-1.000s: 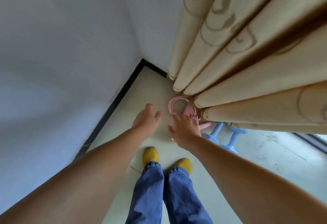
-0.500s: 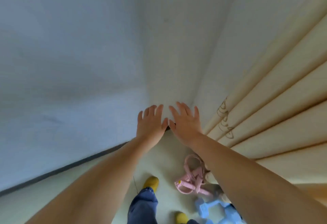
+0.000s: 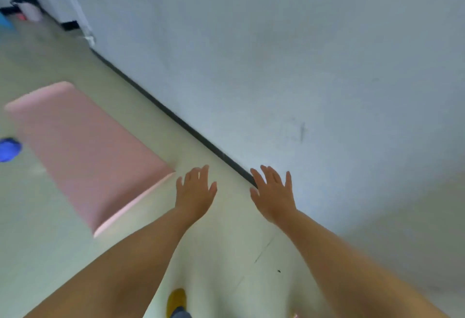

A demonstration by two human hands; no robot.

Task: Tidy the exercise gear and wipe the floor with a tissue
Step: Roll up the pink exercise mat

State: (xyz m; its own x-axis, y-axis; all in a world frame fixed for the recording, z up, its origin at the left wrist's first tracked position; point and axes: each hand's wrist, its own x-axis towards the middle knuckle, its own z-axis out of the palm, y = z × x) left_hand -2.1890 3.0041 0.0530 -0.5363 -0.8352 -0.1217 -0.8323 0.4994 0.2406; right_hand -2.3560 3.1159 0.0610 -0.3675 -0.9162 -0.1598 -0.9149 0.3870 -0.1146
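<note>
Pale floor (image 3: 50, 229), pink mat (image 3: 83, 151), two empty hands

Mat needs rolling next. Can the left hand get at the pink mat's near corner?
Probably yes: the left hand is open and empty beside the pink mat, with only bare floor between them.

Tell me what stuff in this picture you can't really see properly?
- Blue thing, head view: cut off by the left edge and blurred, so I cannot tell what it is.
- Things in the far corner, head view: too small and blurry to name.
- Yellow shoe, head view: partly hidden by the trouser leg; the other foot is out of view.
- Pink mat, head view: blurred, so its surface shows no detail.
</note>
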